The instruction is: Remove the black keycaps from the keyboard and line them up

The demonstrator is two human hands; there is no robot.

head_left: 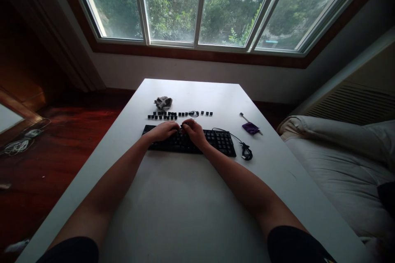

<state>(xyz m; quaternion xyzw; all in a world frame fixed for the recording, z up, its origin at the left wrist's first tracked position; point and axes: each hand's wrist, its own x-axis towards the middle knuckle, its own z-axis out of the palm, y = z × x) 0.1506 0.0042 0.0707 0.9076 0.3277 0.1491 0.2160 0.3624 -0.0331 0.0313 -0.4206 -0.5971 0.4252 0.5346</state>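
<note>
A black keyboard [219, 141] lies across the white table, with many keys in place on its right part. My left hand [164, 130] rests over its left half, fingers curved down onto the keys and the back edge. Beside it, my right hand [194, 131] is closed in a pinch over the middle of the keyboard, a small dark keycap [182, 126] at its fingertips. Behind the keyboard, several loose black keycaps [168, 117] stand in two rows. A thin dark wire loop [194, 114] lies among them. My hands hide part of the keyboard.
On the white table [173, 201], a crumpled grey cloth [163, 103] lies behind the keycaps. To the right are a coiled black cable [246, 151], a small brush [246, 117] and a purple cloth [251, 128]. A padded seat [327, 168] stands beside the table's right edge.
</note>
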